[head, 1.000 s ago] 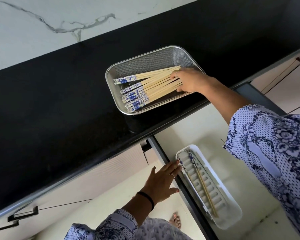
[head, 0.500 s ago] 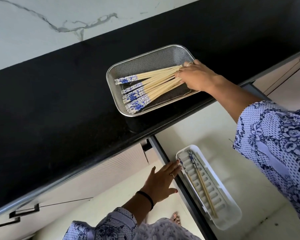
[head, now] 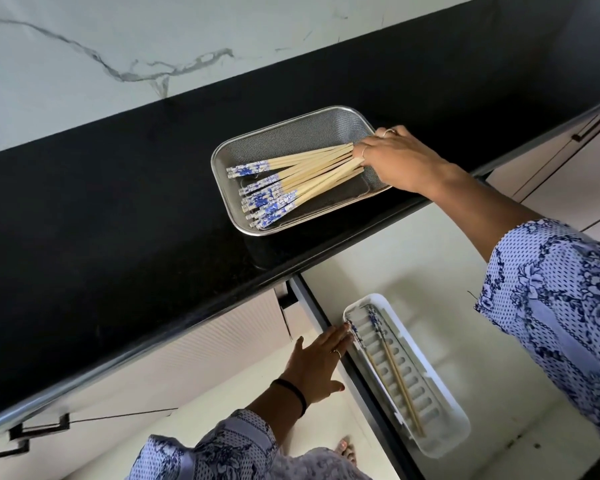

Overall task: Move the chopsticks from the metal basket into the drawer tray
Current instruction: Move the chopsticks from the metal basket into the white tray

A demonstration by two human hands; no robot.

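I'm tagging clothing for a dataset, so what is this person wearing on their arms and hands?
Both arms have loose pale blue sleeves printed with dark navy flowers and dots, ending below the elbow. The left hand has a black band at its wrist and a thin ring. The right hand wears two thin rings. No gloves or watch show.

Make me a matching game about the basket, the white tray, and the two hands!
Things:
1. metal basket
2. white tray
3. right hand
4. left hand

Places:
A. on the drawer's dark edge
B. on the black counter
C. inside the open drawer
D. on the plain ends of the chopsticks

Pairs: 1-B, 2-C, 3-D, 4-A
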